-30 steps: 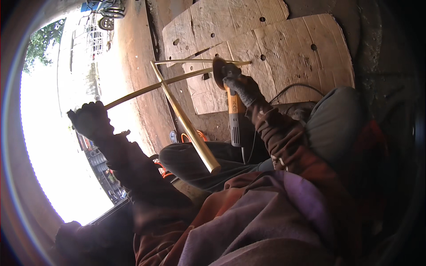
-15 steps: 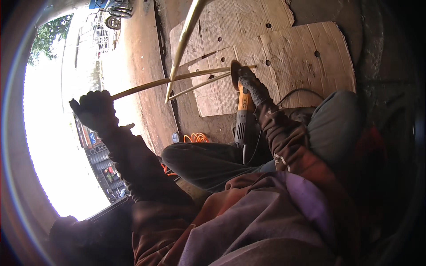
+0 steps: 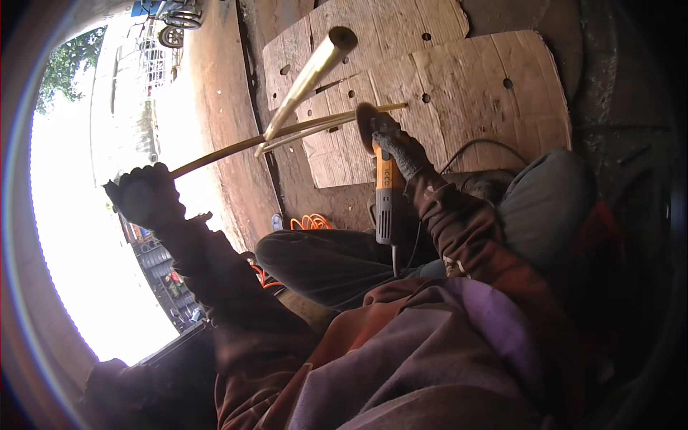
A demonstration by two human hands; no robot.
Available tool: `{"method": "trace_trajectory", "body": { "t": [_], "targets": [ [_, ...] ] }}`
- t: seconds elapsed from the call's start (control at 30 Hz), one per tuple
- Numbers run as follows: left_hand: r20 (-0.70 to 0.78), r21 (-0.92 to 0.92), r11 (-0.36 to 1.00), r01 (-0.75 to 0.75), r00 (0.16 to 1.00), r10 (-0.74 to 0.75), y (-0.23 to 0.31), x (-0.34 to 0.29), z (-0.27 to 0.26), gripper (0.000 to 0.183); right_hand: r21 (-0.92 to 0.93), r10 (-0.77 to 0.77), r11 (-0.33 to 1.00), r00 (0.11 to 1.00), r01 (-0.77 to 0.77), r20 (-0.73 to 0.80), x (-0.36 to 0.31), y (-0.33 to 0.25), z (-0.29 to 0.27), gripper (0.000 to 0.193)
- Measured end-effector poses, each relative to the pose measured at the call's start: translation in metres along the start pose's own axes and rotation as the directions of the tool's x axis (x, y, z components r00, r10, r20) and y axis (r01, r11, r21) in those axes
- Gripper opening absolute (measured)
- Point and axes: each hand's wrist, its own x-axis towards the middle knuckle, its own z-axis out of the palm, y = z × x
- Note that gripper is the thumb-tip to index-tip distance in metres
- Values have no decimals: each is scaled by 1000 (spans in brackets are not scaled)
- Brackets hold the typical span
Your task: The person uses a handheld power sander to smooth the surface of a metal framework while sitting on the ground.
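My gloved left hand (image 3: 149, 195) is closed around the left end of a long, slightly curved metal tube (image 3: 218, 152). A thicker shiny tube (image 3: 308, 79) rises from that piece toward the camera, its round end facing up. Alongside, a thinner bar (image 3: 304, 136) runs at a slant below the long tube. My right hand (image 3: 403, 150), gloved in grey, grips an orange and grey angle grinder (image 3: 385, 208) near its head. The grinder's brown disc (image 3: 366, 127) is at the long tube, toward its right end; whether they touch I cannot tell.
Flattened cardboard sheets (image 3: 487, 107) with holes lie on the floor beneath the metalwork. The grinder's dark cable (image 3: 487, 142) loops behind my right arm. Near my bent left leg (image 3: 315, 261) lies a coiled orange hose (image 3: 310, 221). A wheeled thing (image 3: 172, 36) stands far left.
The thick tube has tilted, bringing its round end into view. My left hand has dropped slightly, and the grinder has shifted a little left along the long tube.
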Motion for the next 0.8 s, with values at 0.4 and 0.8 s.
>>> {"method": "trace_trajectory", "body": {
  "t": [0.4, 0.8],
  "targets": [
    [27, 747, 665, -10, 1000, -15, -9, 3, -5, 19, 51, -66, 997, 998, 66, -4, 4, -6, 5, 31],
    [121, 977, -210, -47, 926, 358, 100, -16, -54, 15, -321, -205, 921, 975, 222, 86, 2, -2, 28, 27]
  ]
}}
